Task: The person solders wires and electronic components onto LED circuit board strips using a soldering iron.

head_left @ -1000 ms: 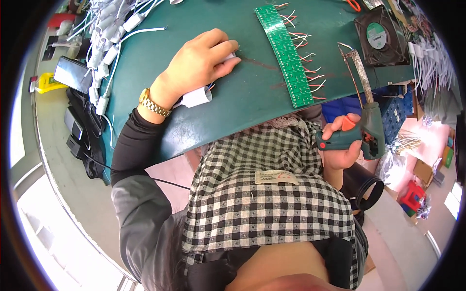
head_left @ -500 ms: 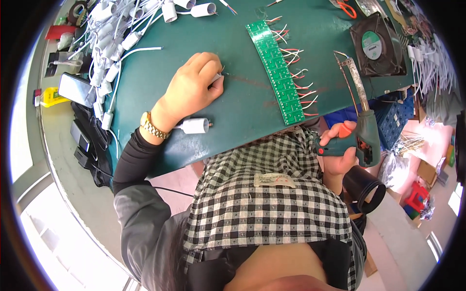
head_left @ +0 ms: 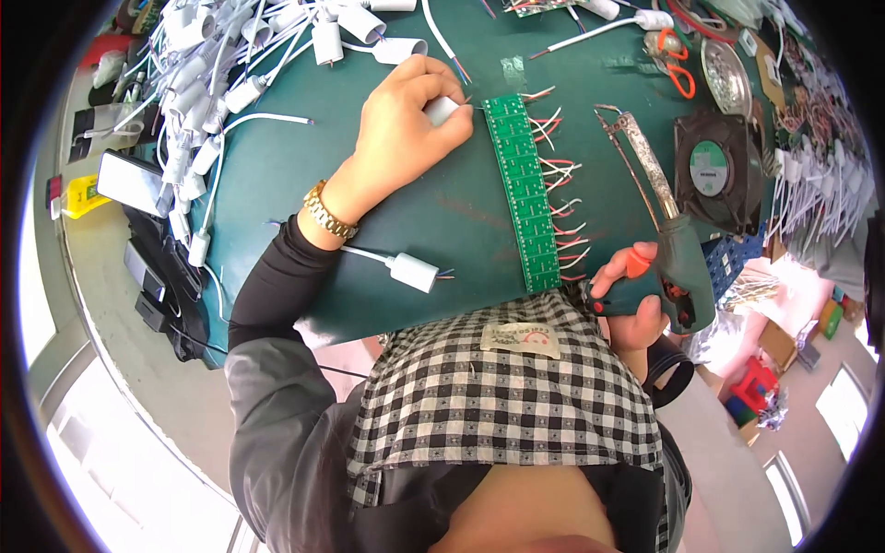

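My left hand (head_left: 406, 124) is closed round a small white cylindrical housing (head_left: 441, 111), mostly hidden by my fingers, near the upper end of a green circuit board strip (head_left: 524, 198). Short red and white wires stick out along the strip's right side. My right hand (head_left: 630, 300) grips the handle of a soldering gun (head_left: 682, 263), a finger at its orange trigger. Its metal tip points up and left, apart from the board. Below my left forearm lies a white cable with a cylindrical housing (head_left: 413, 273), thin wires showing at its end.
A heap of white cabled housings (head_left: 198, 88) covers the back left. A phone (head_left: 136, 182) lies beside it. To the right stand a black fan (head_left: 719, 175), orange-handled scissors (head_left: 680, 81) and a metal dish (head_left: 726, 78). White cables (head_left: 811, 198) hang at the far right.
My left hand has moved up and right, nearer the upper end of the board, still holding the white housing. The view has shifted, and the soldering gun sits slightly closer to the board.
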{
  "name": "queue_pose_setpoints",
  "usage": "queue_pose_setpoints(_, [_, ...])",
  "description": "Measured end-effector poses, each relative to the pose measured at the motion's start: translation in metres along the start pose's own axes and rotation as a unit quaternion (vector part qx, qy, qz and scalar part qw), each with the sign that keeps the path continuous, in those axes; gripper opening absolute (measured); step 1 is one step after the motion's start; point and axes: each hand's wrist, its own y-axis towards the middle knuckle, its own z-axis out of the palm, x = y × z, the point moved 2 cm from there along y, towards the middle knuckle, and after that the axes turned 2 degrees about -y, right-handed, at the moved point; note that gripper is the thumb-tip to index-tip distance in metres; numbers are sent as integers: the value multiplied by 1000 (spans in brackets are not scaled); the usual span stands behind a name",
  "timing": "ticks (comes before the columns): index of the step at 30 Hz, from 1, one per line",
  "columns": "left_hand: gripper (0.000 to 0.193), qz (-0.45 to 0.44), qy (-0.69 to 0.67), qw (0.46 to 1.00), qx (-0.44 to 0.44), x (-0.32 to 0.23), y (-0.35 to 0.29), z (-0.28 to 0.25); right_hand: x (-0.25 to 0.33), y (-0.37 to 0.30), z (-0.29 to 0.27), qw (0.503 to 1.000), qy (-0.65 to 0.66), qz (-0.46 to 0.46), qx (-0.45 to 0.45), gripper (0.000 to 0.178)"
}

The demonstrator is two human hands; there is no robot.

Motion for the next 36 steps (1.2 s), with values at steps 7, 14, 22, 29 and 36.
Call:
queue_pose_setpoints(7, [10,-10,1,1000,21,4,2,7,7,29,17,995,-60,48,61,61])
queue_pose_setpoints(14, [10,32,4,998,61,-1,1,3,8,29,13,980,-111,105,130,64])
queue_pose_setpoints(22, [12,32,-16,997,65,1,8,-2,22,40,22,958,-155,161,180,56])
queue_pose_setpoints(29, [9,21,-61,990,127,4,5,-5,11,40,17,967,-106,134,188,42])
queue_pose_setpoints(36, [11,36,-38,986,160,-8,18,-9,7,42,18,988,-28,130,76,50])
